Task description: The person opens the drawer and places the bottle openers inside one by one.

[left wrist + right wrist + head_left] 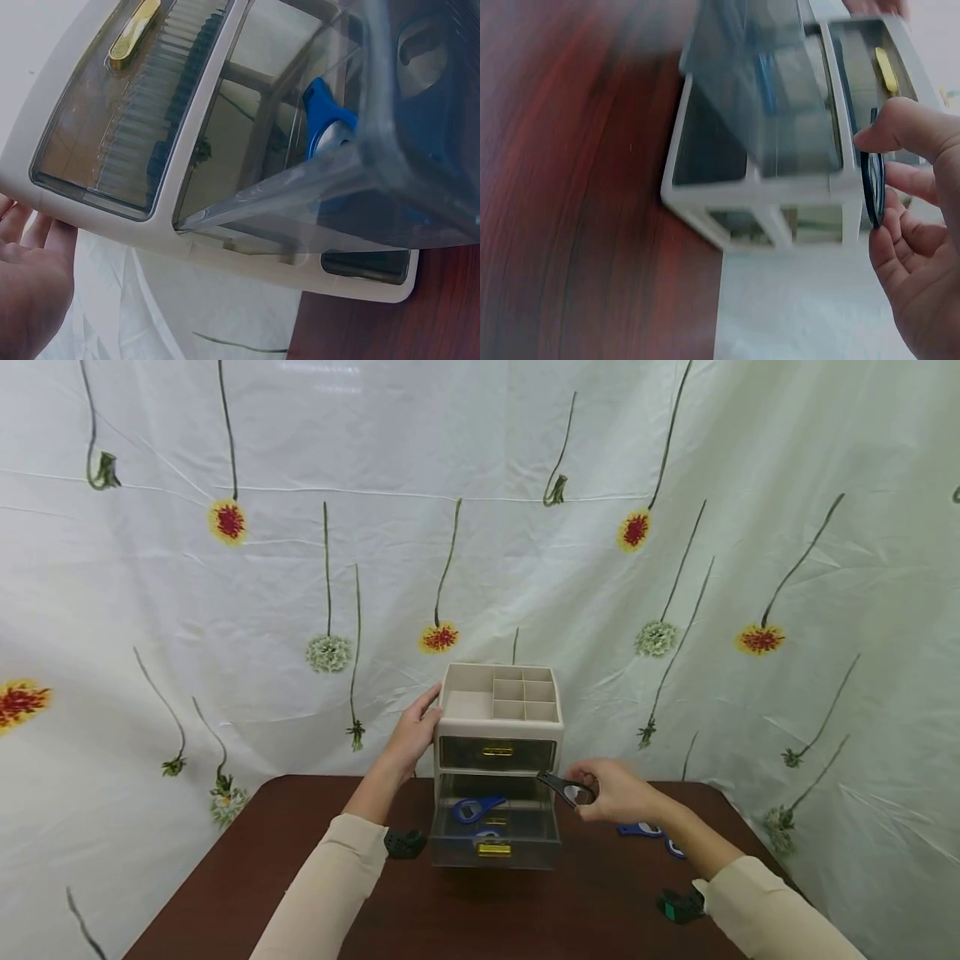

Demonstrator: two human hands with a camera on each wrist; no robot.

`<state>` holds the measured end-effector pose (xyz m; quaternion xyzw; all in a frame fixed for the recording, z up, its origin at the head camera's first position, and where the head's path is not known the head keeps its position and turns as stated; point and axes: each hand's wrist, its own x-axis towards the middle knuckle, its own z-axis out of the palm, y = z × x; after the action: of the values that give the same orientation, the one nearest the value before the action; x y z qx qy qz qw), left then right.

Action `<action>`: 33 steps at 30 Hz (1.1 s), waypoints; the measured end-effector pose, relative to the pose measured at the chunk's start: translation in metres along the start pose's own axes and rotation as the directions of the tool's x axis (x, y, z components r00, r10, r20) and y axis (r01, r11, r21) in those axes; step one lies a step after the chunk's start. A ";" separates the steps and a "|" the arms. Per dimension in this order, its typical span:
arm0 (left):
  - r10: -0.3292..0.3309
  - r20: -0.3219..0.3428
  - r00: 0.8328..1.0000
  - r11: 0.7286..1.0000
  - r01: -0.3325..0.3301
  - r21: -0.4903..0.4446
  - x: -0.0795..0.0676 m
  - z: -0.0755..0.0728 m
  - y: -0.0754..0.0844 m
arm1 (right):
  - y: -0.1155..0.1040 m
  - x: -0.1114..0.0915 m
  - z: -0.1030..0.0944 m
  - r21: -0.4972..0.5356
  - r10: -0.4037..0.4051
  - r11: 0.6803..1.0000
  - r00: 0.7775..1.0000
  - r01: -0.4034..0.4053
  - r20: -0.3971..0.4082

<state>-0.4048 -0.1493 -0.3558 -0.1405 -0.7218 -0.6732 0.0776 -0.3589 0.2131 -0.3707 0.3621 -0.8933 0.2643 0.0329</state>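
Note:
A small cream drawer organizer stands on the table, its upper drawer closed and the clear drawer below it pulled out. Inside that drawer lie blue bottle openers, one of them also visible as a blue bottle opener in the left wrist view. My left hand rests against the organizer's left side near the top. To the right of the open drawer, my right hand pinches a black bottle opener between thumb and fingers. In the right wrist view this black bottle opener appears edge-on.
More blue bottle openers lie on the dark red-brown table, partly behind my right forearm. Open compartments divide the organizer's top. A white flowered cloth hangs behind the table.

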 end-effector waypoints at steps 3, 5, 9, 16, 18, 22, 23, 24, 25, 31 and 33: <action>-0.001 0.001 1.000 1.000 0.001 0.010 0.000 -0.001 0.000 | -0.013 0.009 0.006 -0.004 -0.020 1.000 1.000 0.020 0.016; -0.006 -0.005 1.000 1.000 0.006 0.014 -0.001 -0.001 0.000 | -0.021 0.015 0.009 0.005 -0.021 1.000 0.999 0.021 0.038; -0.004 -0.005 1.000 1.000 0.005 0.016 0.000 -0.001 0.000 | -0.034 0.025 0.016 0.006 -0.001 1.000 0.998 0.001 0.063; -0.011 -0.008 1.000 1.000 0.011 0.009 0.000 -0.001 0.001 | -0.045 0.041 0.028 -0.014 0.000 1.000 0.997 0.001 0.082; -0.006 -0.001 1.000 1.000 0.006 0.010 0.000 -0.001 0.001 | -0.045 0.045 0.032 -0.042 0.000 0.999 0.996 0.004 0.091; -0.012 0.009 1.000 1.000 0.012 0.010 -0.001 -0.001 0.001 | -0.045 0.048 0.039 -0.077 0.018 0.997 0.994 -0.009 0.112; -0.015 0.011 1.000 1.000 0.015 0.010 -0.001 -0.001 0.001 | -0.044 0.048 0.040 -0.086 0.019 0.996 0.993 -0.009 0.113; -0.019 0.009 1.000 1.000 0.019 0.009 -0.001 -0.001 0.000 | -0.044 0.049 0.040 -0.091 0.018 0.996 0.994 -0.007 0.112; -0.020 0.008 1.000 1.000 0.020 0.009 -0.001 -0.001 0.000 | -0.044 0.049 0.041 -0.092 0.013 0.996 0.994 -0.003 0.108; -0.016 -0.002 1.000 1.000 0.016 0.013 -0.002 0.001 0.002 | -0.048 0.045 0.036 -0.025 0.014 1.000 0.998 -0.012 0.056; -0.014 -0.003 1.000 1.000 0.014 0.011 -0.002 0.001 0.002 | -0.049 0.043 0.034 -0.003 0.020 1.000 0.999 -0.020 0.039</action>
<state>-0.4021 -0.1486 -0.3549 -0.1343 -0.7265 -0.6698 0.0748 -0.3537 0.1401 -0.3673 0.3582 -0.8976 0.2565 0.0132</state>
